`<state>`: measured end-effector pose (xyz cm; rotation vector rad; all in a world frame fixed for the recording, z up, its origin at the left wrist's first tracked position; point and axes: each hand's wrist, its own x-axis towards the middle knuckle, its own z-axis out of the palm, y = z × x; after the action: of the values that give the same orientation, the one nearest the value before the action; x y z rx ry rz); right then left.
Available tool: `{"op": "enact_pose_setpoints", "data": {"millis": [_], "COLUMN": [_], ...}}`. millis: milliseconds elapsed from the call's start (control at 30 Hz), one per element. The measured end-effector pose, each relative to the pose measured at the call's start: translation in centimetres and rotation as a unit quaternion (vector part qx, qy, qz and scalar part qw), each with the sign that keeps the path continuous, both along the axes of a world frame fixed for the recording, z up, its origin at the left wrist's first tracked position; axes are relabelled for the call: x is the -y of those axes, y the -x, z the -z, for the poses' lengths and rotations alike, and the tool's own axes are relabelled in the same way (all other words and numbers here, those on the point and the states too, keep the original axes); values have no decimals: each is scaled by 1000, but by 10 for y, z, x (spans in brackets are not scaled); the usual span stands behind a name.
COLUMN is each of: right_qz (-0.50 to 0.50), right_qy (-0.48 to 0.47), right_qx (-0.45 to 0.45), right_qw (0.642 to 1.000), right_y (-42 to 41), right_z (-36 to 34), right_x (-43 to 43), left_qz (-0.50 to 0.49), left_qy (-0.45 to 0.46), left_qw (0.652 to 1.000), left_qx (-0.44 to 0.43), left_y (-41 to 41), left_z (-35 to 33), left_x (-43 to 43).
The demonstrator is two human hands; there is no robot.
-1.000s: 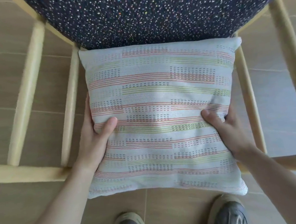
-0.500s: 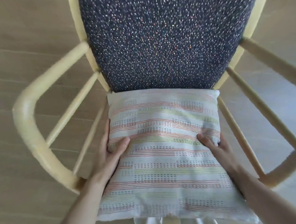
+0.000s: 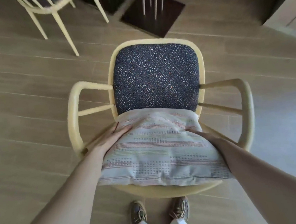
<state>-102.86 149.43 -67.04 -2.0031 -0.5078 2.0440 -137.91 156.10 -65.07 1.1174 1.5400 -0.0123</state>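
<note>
A pale striped pillow (image 3: 157,153) lies on the seat of a cream armchair (image 3: 73,119), its far edge leaning against the dark speckled backrest (image 3: 154,78). My left hand (image 3: 112,139) holds the pillow at its upper left corner, with the thumb on top. At the upper right edge my right hand (image 3: 198,134) holds the pillow too; it is blurred, and its fingers are hidden behind the fabric. The pillow's near edge overhangs the front of the seat.
My two shoes (image 3: 138,213) stand on the wooden floor just in front of the chair. A second cream chair (image 3: 57,17) stands at the back left. A dark square table base (image 3: 151,14) with thin rods sits behind the armchair.
The view has pulled back and up, so the whole armchair now shows. Both hands have slid up the pillow's sides toward its far corners, and the pillow leans against the backrest.
</note>
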Motion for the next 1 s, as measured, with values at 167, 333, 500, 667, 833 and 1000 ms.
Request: {"op": "enact_pose_setpoints", "data": {"millis": [167,333,500,667,833,1000], "right_qz": [86,127,177,165,-147,-340], "right_qy": [16,56,85,114,6,-250], "right_qx": [-4,-32,-23,-46,176,263], "right_qw": [996,990,980,979,973,868], "right_y": [-12,-8,-9,-8,-7,11], "right_z": [-47,-64,-67,-73,-94,-136], "right_x": [-9,0,8,-5,-38,-12], "left_qz": [3,23,22,9,32,250], "left_qy": [100,150,163,185,33,-132], "left_qw": [995,988,986,982,998,958], "left_qx": [5,-7,9,37,-31,-40], "left_y": [-15,-13,-15,-17,-21,-47], "left_z": [-15,2,5,-5,-23,-80], "left_x": [-31,-34,-35,-36,-34,3]}}
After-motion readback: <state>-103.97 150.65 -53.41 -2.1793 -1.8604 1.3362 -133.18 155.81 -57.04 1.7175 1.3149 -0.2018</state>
